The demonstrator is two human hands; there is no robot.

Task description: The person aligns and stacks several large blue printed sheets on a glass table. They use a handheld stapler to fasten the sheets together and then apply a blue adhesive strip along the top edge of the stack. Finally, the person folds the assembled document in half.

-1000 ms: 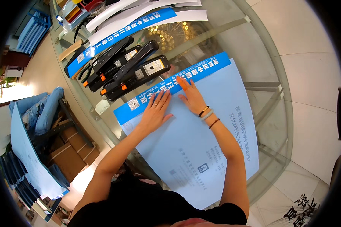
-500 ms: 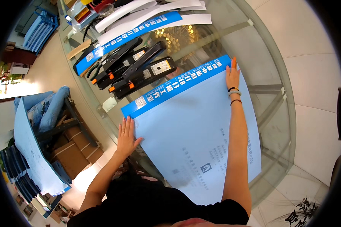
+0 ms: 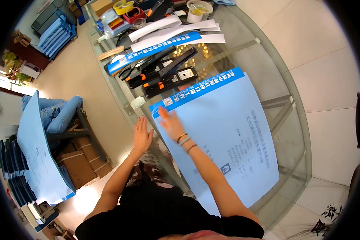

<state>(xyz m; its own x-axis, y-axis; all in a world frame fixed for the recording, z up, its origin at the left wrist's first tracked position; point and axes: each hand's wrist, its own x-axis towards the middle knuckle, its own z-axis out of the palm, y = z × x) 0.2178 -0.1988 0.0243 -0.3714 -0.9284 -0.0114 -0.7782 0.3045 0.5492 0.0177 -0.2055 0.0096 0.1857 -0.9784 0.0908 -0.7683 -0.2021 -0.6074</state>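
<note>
A large light-blue printed sheet (image 3: 212, 132) lies on the glass table in front of me, with a bright-blue band (image 3: 204, 89) bearing white print along its far edge. Over the band's left end is my right hand (image 3: 173, 126), blurred by motion, its fingers stretched forward. An orange cover (image 3: 163, 112) sits on one of its fingertips. My left hand (image 3: 142, 135) is open beside the sheet's left edge, fingers extended and thumb apart. Whether it touches the sheet I cannot tell. Neither hand shows anything gripped.
Beyond the band lie black long-arm staplers (image 3: 170, 81), another blue strip (image 3: 160, 49) and white paper strips (image 3: 176, 34). Tape rolls (image 3: 123, 7) and a white tub (image 3: 200, 10) stand farther back. To the left, a stand holds more blue sheets (image 3: 40, 152) beside cardboard boxes (image 3: 79, 160).
My right hand has swept left along the band from its right end to its left end. My left hand has come off the sheet's corner. The whole view has shifted somewhat.
</note>
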